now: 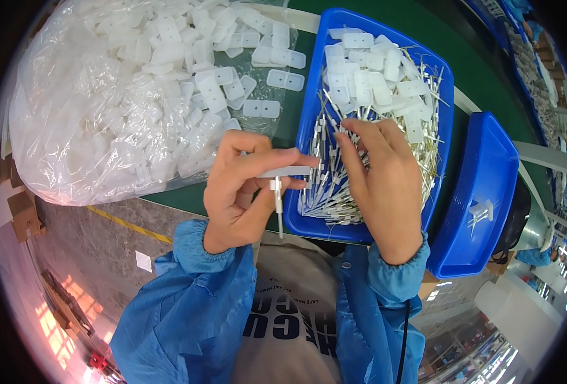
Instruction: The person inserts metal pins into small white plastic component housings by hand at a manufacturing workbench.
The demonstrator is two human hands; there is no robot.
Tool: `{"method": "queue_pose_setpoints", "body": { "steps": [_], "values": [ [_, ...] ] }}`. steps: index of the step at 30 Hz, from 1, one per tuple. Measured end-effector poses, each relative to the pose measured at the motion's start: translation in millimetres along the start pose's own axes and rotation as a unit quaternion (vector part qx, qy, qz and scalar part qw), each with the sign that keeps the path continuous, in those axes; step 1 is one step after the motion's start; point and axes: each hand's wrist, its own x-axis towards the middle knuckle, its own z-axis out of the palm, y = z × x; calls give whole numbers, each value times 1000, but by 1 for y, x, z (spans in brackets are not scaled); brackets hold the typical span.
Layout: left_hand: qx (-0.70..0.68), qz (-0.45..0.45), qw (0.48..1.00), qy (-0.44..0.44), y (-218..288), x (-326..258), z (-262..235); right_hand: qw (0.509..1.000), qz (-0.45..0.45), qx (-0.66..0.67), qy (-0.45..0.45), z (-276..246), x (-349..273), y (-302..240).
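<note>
White plastic plate [287, 171], one, seen edge-on: raised in the left hand [238, 192], just beyond the near left edge of the large blue tray [316, 70]. Left fingers: pinching the plate, the index along its far side, others curled on the near side.

White-and-metal pin [279, 198], one: at the left hand, hanging from the plate's near side with its thin end toward the wearer (whether it is fixed in the plate cannot be told).

Right hand [386, 179]: over the large tray, back of the hand up. Thumb and index fingertips close together, the other fingers bent; whether they pinch anything cannot be told.

Large blue tray, contents: loose pins [331, 185], many, heaped in the near part and along the right side; white plates [376, 83], piled at the far end.

Clear plastic bag [72, 147], one, on the left: bulging with further white plates [210, 93], some spilling toward the tray.

Small blue tray [488, 153], one, to the right of the large one: a few small white pieces [482, 213] inside.

Green tabletop [424, 25]: beneath bag and large tray. Blue sleeves [200, 269], two: gathered at the wrists.
</note>
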Motion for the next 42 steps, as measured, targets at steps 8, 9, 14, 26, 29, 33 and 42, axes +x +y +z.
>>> {"method": "queue_pose_setpoints", "body": {
  "steps": [8,9,14,26,29,33,42],
  "values": [
    [21,-24,997,72,-10,-3,-2,987,-113,-51,101,29,4,8],
    [2,-33,995,98,-10,-2,1,988,-104,-32,114,29,4,8],
    [-69,-107,985,117,-5,-3,2,989,-98,-73,79,33,-1,9],
    [-40,-96,985,141,-8,-9,2,980,25,169,-104,8,-49,-25],
    [-37,-91,985,145,-9,-8,4,979,-2,193,-71,24,-55,-21],
    [-6,-91,989,118,-11,-8,1,984,-2,170,-61,23,-56,-26],
    [-25,-67,990,122,-11,-8,3,966,74,226,-105,15,-55,-28]
  ]
}}
